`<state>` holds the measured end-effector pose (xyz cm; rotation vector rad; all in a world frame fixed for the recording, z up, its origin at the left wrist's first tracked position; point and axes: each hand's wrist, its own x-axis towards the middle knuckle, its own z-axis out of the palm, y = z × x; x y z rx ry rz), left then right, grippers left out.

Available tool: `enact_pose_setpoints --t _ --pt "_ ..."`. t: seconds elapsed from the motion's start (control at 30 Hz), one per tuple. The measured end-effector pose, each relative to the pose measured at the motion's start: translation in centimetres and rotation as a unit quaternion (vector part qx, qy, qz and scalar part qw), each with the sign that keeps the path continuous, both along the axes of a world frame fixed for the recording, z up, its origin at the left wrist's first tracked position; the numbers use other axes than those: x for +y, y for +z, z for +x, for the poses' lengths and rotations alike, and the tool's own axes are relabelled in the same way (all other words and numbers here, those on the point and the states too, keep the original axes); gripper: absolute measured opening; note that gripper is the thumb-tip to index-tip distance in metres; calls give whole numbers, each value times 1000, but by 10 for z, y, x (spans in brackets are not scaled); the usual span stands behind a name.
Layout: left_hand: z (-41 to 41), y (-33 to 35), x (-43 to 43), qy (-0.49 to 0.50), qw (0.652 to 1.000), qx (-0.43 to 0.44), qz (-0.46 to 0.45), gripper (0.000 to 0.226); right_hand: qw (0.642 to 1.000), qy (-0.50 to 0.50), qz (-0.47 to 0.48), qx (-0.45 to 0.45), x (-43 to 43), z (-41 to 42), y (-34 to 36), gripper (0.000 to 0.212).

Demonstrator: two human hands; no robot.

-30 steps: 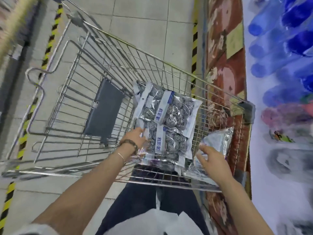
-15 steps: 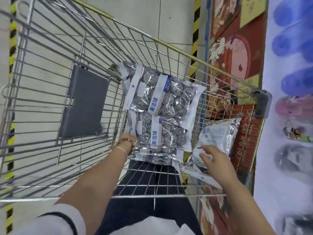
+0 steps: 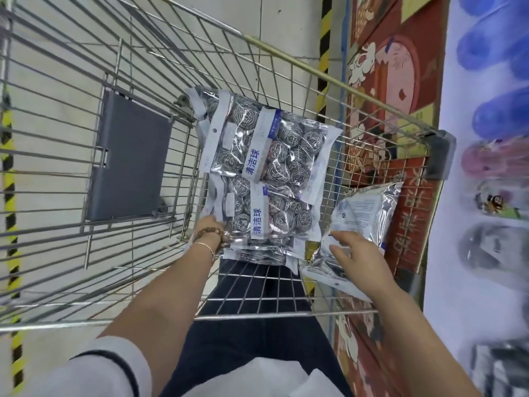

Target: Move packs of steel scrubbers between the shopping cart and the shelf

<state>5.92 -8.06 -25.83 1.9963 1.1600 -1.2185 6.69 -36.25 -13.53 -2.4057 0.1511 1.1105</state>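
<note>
**Two hands on packs of steel scrubbers inside a wire shopping cart**

Seen from above, a metal shopping cart point(image 3: 337, 83) fills most of the frame. In the centre of its basket lies a stack of steel-scrubber packs point(image 3: 266, 179). They are clear bags full of silver wire balls, each with a white band printed with blue Chinese characters. Two packs lie face up and overlapping, and the edges of more show beneath them towards the bottom of the frame.

The left hand point(image 3: 208, 224) reaches in from the lower left to the stack's left edge. Its fingers are hidden under the packs, so it is unclear whether they grip. The wrist wears a brown beaded bracelet point(image 3: 210, 232) and a thin bangle point(image 3: 206, 247), and a white sleeve point(image 3: 108, 371) shows at the bottom left.

The right hand point(image 3: 355, 257), at lower right of centre, holds a single pack point(image 3: 365, 213) by its near end. The fingers point(image 3: 342, 239) are spread over its printed white back, and the thumb is out of sight. This pack tilts upward beside the cart's right wall, just right of the stack.

A grey plastic seat flap point(image 3: 128, 159) sits on the wire divider at centre left. Pale floor tiles and yellow-and-black hazard tape point(image 3: 325, 53) show through the wires. A red illustrated panel point(image 3: 400, 81) stands to the right of the cart. Beyond it, the shelf point(image 3: 492, 167) is blurred, with blue and pink shapes.
</note>
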Motion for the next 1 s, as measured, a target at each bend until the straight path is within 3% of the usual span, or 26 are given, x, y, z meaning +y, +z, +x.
enact_pose_setpoints --t 0.23,0.37,0.43,0.5,0.6,0.73,0.8,0.87,0.93,1.0 --pt "-12 59 7 -29 998 -33 -34 41 999 30 23 -25 16 15 13 36" --pt "-18 115 10 -15 988 -151 -36 26 997 60 40 -41 36 30 24 39" --pt "-20 147 10 77 960 -248 -103 14 995 71 51 -41 45 37 29 40" --pt "-17 180 9 154 919 -322 -167 26 993 85 68 -48 56 43 35 40" --pt "-10 211 11 220 871 -360 -253 26 991 78 101 -34 72 52 38 49" --pt "8 235 29 214 827 -381 -353 35 981 18 193 -7 89 65 46 87" --pt "20 248 43 180 800 -385 -423 8 968 -25 248 15 94 71 49 104" --pt "32 257 55 168 778 -354 -491 32 960 -43 274 28 94 76 48 111" --pt "45 260 60 169 764 -334 -526 43 951 -67 298 36 92 81 46 95" --pt "58 259 60 203 758 -326 -527 52 936 -121 329 35 89 85 49 57"
